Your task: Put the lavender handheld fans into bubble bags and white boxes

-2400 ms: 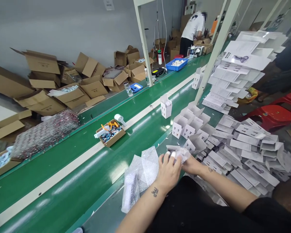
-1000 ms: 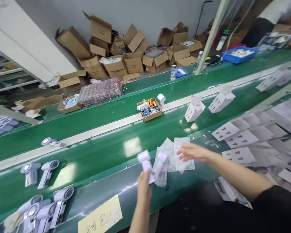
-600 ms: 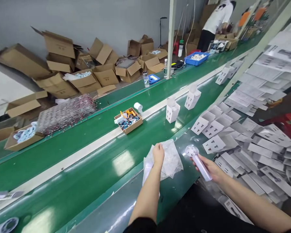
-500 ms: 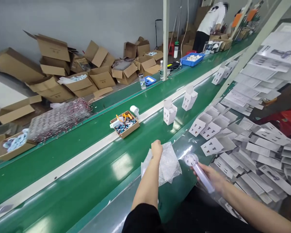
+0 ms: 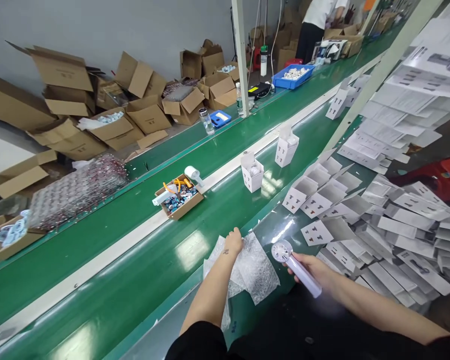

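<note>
My left hand (image 5: 233, 242) is closed with its fingers pinched at the upper edge of clear bubble wrap bags (image 5: 258, 267), which lie partly under it on the near ledge of the line. In my right hand (image 5: 310, 266) is a pale handheld fan (image 5: 304, 275), gripped around its handle. Its round grille head points up and to the left, close to the right side of the wrap. My left fingertips are partly hidden from the camera.
Open white printed boxes (image 5: 298, 192) crowd the right, with more stacked behind. Two filled white boxes (image 5: 252, 175) stand on the green conveyor belt (image 5: 135, 265). A carton of small parts (image 5: 185, 206) sits farther left. A person in a white top (image 5: 317, 15) bends at the back.
The view has shifted, so the scene sits farther left. My left hand has drawn slightly nearer with the bubble wrap, whose pieces now spread apart more. The fan stays in my right hand.
</note>
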Motion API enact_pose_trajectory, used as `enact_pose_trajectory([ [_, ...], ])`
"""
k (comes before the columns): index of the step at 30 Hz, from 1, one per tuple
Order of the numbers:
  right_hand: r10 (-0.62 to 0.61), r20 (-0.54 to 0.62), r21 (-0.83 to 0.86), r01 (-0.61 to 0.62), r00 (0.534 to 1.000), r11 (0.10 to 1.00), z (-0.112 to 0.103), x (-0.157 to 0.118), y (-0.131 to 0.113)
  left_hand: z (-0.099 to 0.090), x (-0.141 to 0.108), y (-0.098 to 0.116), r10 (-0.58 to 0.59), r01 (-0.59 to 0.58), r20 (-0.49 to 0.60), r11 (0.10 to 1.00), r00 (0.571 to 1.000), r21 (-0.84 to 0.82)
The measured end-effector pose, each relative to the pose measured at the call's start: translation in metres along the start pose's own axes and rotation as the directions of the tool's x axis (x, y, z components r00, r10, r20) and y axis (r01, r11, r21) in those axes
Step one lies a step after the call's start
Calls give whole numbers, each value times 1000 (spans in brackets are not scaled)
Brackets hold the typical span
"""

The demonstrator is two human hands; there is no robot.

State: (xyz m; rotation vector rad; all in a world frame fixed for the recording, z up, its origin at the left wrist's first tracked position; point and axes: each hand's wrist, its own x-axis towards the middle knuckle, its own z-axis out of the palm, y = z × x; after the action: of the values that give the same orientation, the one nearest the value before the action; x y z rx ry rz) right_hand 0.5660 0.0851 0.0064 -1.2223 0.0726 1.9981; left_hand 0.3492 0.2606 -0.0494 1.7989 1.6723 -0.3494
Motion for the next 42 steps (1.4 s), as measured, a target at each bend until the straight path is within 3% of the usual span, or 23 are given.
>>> enact_pose_trajectory([
  [5, 25, 95, 52, -30, 995, 998, 5, -1, -3, -6, -29, 8, 5, -11, -35, 983, 999, -182],
  [9, -12, 246, 11, 10, 969, 1000, 24, -15, -12, -20, -77, 33, 90, -124, -100, 900, 991, -418],
  [10, -23, 309, -20, 31, 951, 999, 31, -20, -16, -20, -93, 40, 137, -178, -117, 827, 984, -533],
  [12, -30, 423, -110, 85, 906, 990, 45, -29, -23, -15, -124, 51, 237, -254, -139, 570, 961, -782],
  [14, -29, 464, -204, 139, 886, 969, 55, -36, -30, -7, -147, 55, 267, -189, -114, 275, 957, -943],
  [17, -50, 382, -326, 184, 923, 927, 55, -44, -31, 3, -162, 46, 117, 18, 17, -4, 993, -1000],
  [19, -77, 295, -402, 196, 953, 894, 49, -46, -25, 5, -166, 38, 21, 41, 39, -119, 999, -992],
  [21, -133, 229, -483, 231, 964, 844, 45, -48, -16, 4, -169, 33, -9, -55, -55, -96, 998, -994],
  [24, -276, 184, -574, 331, 944, 749, 46, -52, -1, -1, -180, 34, 19, -301, -302, 154, 953, -941],
  [26, -358, 166, -590, 383, 919, 711, 50, -55, 6, -3, -188, 34, 99, -472, -473, 383, 876, -794],
  [28, -387, 133, -574, 389, 912, 720, 52, -58, 11, 0, -196, 31, 273, -620, -581, 550, 767, -560],
  [30, -399, 58, -525, 368, 915, 767, 52, -59, 15, 10, -204, 27, 494, -736, -569, 582, 657, -345],
  [32, -442, -24, -448, 386, 897, 807, 50, -58, 20, 22, -209, 26, 635, -797, -491, 542, 596, -267],
  [33, -481, -50, -416, 419, 875, 807, 49, -57, 23, 27, -210, 27, 642, -795, -474, 535, 603, -286],
  [36, -521, -32, -336, 482, 853, 809, 48, -55, 33, 33, -210, 38, 500, -710, -510, 568, 699, -416],
  [38, -429, -2, -268, 413, 903, 870, 45, -53, 37, 31, -210, 48, 511, -704, -484, 544, 710, -457],
  [40, -319, -23, -215, 307, 948, 927, 38, -51, 40, 27, -210, 56, 624, -720, -380, 489, 683, -491],
  [41, -276, -65, -203, 258, 959, 944, 34, -51, 42, 27, -210, 58, 644, -692, -320, 476, 695, -543],
  [42, -236, -115, -194, 212, 965, 958, 30, -51, 43, 27, -209, 59, 624, -628, -268, 472, 734, -619],
])
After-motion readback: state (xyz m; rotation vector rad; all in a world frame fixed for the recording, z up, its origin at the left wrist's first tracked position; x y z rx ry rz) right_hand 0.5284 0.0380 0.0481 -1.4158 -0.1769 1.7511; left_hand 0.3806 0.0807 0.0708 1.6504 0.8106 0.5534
